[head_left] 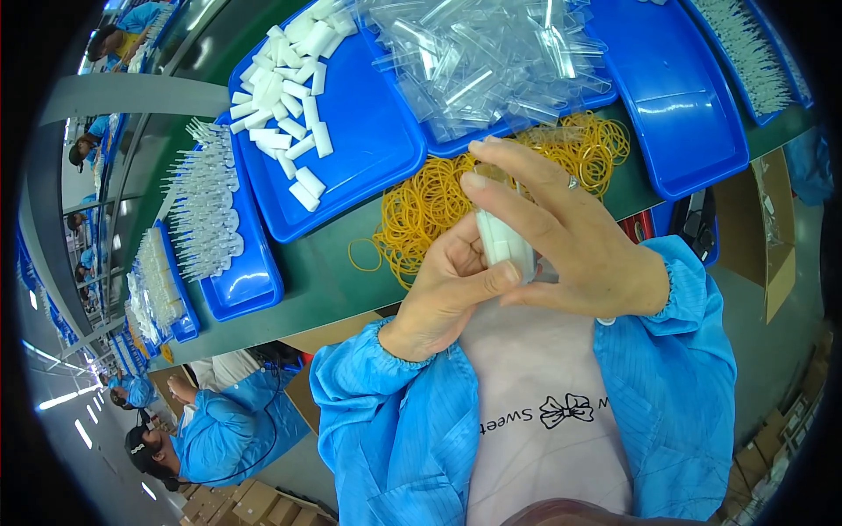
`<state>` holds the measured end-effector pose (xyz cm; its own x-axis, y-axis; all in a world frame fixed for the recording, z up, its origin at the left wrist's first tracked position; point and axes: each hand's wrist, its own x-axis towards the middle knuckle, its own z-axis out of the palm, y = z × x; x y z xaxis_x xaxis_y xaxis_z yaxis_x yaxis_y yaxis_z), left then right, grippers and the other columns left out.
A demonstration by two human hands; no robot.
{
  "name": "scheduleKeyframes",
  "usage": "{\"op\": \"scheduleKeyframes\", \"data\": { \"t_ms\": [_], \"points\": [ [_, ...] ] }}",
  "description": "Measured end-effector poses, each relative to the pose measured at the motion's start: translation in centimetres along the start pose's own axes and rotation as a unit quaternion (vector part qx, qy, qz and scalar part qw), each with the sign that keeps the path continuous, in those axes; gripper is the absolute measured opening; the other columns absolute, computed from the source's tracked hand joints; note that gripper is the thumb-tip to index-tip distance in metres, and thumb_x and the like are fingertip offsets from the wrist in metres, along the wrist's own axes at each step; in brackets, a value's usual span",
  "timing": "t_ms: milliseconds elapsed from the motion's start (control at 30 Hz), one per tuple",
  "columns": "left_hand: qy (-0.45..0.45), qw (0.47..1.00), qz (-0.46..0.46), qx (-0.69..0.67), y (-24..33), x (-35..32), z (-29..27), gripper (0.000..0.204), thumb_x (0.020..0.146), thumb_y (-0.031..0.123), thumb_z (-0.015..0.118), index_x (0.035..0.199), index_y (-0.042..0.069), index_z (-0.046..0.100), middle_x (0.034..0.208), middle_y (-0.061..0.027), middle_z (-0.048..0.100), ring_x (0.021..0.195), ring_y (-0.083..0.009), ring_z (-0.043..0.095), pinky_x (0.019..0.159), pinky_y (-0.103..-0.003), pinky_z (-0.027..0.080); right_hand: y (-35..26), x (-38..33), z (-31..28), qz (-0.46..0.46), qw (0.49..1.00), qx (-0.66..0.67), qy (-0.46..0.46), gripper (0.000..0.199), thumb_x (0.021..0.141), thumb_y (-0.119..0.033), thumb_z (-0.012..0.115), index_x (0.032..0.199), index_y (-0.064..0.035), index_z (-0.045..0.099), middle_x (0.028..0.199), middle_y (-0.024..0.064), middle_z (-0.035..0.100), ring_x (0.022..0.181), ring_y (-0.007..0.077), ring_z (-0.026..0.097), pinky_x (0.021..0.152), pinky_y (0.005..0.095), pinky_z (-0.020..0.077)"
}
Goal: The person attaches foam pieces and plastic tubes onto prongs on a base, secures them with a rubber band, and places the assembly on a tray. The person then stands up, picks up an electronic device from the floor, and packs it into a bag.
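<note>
**Both hands closed on a white plastic piece above the workbench**

Head view. The left hand [447,294] and the right hand [570,237] meet in front of the person's chest, over the near edge of the green bench [324,280]. Both are closed on one small white plastic piece [502,241]: the left thumb presses its lower end, and the right thumb and fingers wrap its upper length. Something clear appears to sit around or beside the piece, but the fingers hide too much to tell which.

Handling, as a judgement: the piece looks light, rigid and smooth, so likely slippery; a pinch across its flat sides near each end, as now, seems the sound hold. Its long axis runs nearly upright in the picture, leaning slightly left at the top, away from the body. Which end leads cannot be told.

Just beyond the hands lies a loose heap of yellow rubber bands [438,202]. Behind it stand blue trays: one with matching white pieces [285,96], one piled with clear plastic sleeves [482,61], and one at the right [693,114] showing mostly bare floor. Other workers in blue coats sit along the line at left.
</note>
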<state>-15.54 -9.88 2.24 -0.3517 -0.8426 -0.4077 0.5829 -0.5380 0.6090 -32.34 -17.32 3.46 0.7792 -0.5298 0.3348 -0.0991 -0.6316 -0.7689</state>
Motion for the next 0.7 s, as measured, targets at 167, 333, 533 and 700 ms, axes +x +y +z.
{"op": "scheduleKeyframes", "data": {
  "t_ms": [167,333,533,700],
  "points": [
    [-0.035,0.999,-0.005,-0.007,0.0,-0.5,-0.2,0.067,0.078,0.036,0.072,0.128,0.005,0.041,0.112,-0.0076,0.058,0.108,-0.0194,0.056,0.094,-0.035,0.044,0.3,0.6,1.0,-0.062,0.996,-0.002,0.065,0.087,0.056,-0.014,0.081,0.133,-0.0057,0.040,0.133,0.0218,0.041,0.117,0.0389,0.046,0.094,0.0444,0.0418],
    [-0.104,0.989,-0.007,-0.107,-0.5,-0.1,-0.8,0.075,0.079,0.051,0.065,0.131,0.005,0.037,0.115,-0.0093,0.056,0.111,-0.0226,0.054,0.096,-0.038,0.043,0.3,0.9,1.4,-0.114,0.986,-0.004,0.122,0.070,0.058,-0.015,0.080,0.122,-0.0074,0.051,0.113,0.0163,0.058,0.102,0.0325,0.058,0.092,0.0456,0.0434],
    [-0.061,0.985,-0.021,-0.160,-1.2,0.3,-1.5,0.069,0.082,0.045,0.064,0.133,0.009,0.034,0.126,-0.0089,0.048,0.117,-0.0243,0.049,0.097,-0.040,0.043,-0.7,1.1,1.3,-0.095,0.988,-0.092,0.073,0.061,0.060,-0.024,0.081,0.115,-0.0136,0.057,0.111,0.0093,0.060,0.096,0.0256,0.061,0.100,0.0519,0.0345],
    [-0.071,0.962,-0.040,-0.260,-1.7,0.1,-2.4,0.063,0.083,0.032,0.067,0.132,0.010,0.036,0.126,-0.0082,0.047,0.118,-0.0231,0.049,0.095,-0.039,0.045,-0.6,1.6,2.2,-0.103,0.990,-0.082,0.045,0.064,0.058,-0.025,0.081,0.117,-0.0148,0.057,0.113,0.0104,0.059,0.100,0.0263,0.059,0.102,0.0520,0.0329]
  ]
}}
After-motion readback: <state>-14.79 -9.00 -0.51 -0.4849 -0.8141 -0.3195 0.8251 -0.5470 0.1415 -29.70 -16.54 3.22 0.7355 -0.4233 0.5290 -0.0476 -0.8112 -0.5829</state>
